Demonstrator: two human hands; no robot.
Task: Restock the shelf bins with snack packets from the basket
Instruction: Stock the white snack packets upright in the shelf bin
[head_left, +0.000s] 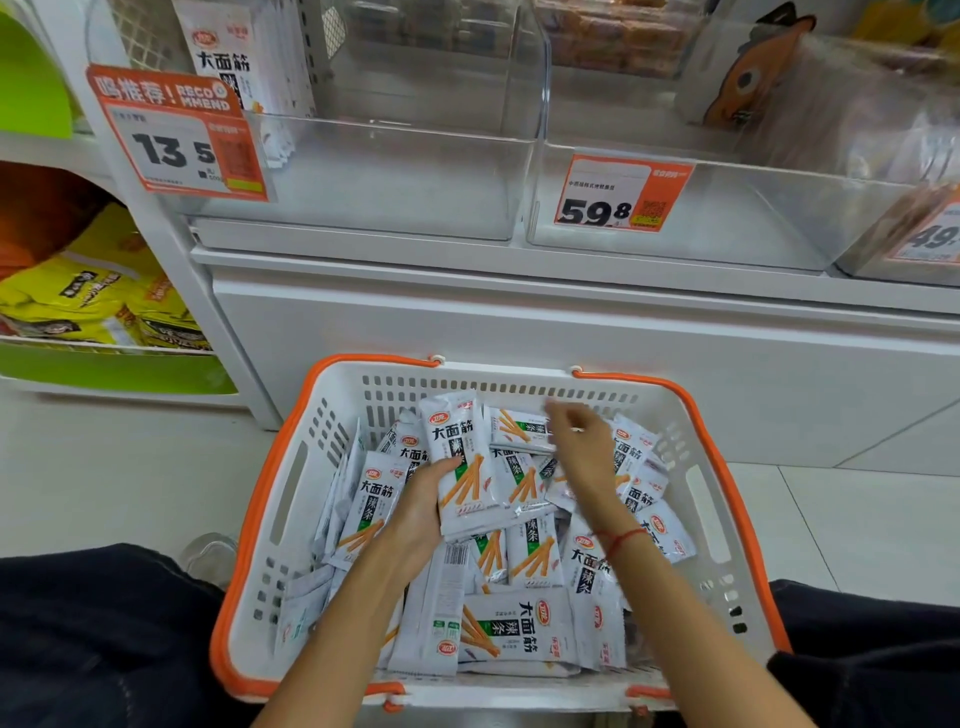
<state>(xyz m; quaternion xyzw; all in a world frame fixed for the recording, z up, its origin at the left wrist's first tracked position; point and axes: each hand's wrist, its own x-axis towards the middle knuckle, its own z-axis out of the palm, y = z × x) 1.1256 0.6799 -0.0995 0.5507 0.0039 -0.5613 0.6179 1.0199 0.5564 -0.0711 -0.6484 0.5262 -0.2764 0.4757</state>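
A white basket with an orange rim (291, 467) sits on the floor in front of me, filled with several white snack packets (524, 623) printed with orange sticks. My left hand (421, 504) grips a small stack of these packets (465, 462), held upright above the pile. My right hand (582, 447) hovers over the packets at the basket's far side, blurred, fingers spread and holding nothing. Above, a clear shelf bin (363, 176) with a 13.5 price tag holds a few of the same packets (234, 57) standing at its left end.
A second clear bin (727, 208) tagged 59.8 stands to the right, with another bin (904, 244) beyond it. A white shelf base (519, 322) rises behind the basket. Yellow snack bags (88, 296) fill a green shelf at left. My knees flank the basket.
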